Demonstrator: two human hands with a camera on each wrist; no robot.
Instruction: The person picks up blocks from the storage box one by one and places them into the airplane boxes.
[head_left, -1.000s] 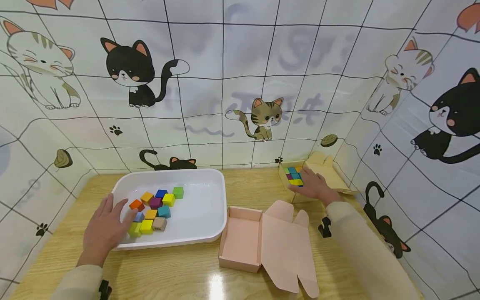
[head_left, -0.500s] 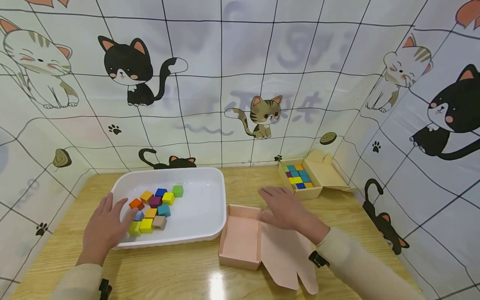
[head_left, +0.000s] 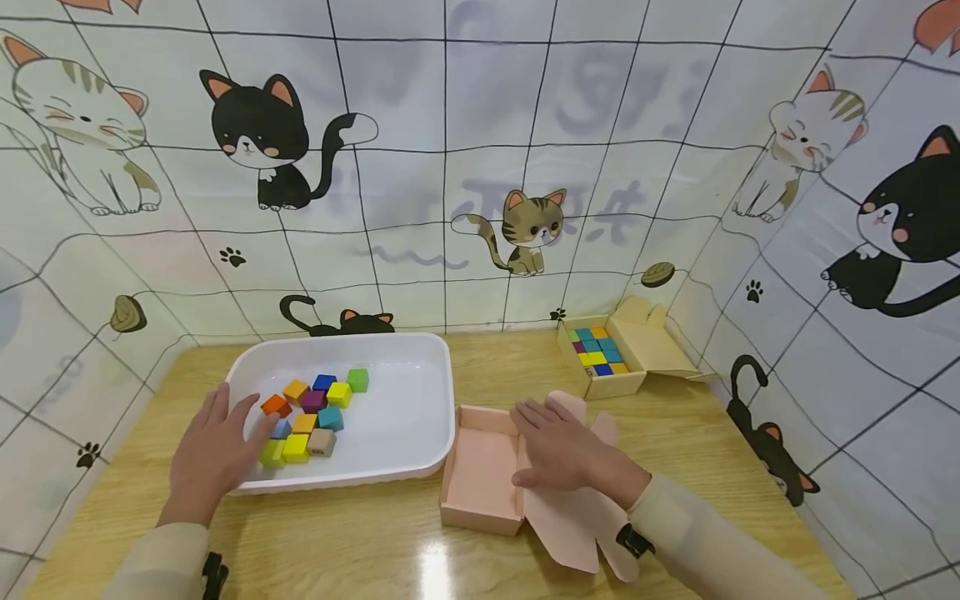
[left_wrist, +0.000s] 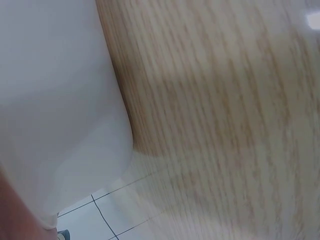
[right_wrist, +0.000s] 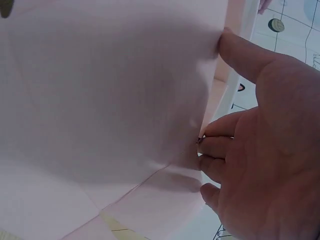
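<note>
Cat-print backdrop (head_left: pixel 405 187) round the back and sides of a wood-grain table (head_left: pixel 345 542). White tray (head_left: pixel 397 417) at left. Pink box (head_left: pixel 483 471) sits just right of the tray, open, bare inside; its lid (head_left: pixel 562 533) lies folded out to the right. Pale yellow box (head_left: pixel 617 386) at back right, lid also open. Left hand (head_left: pixel 213 450) at the tray's left rim, fingers apart, thumb reaching inside; can't tell if it touches any cubes. Right hand (head_left: pixel 562 450) over the pink box's hinge edge, fingers extended, thumb apart; right wrist view has fingertips at that edge. Loose coloured cubes (head_left: pixel 313 402) in the tray's left half; packed cubes (head_left: pixel 592 358) fill the yellow box.
</note>
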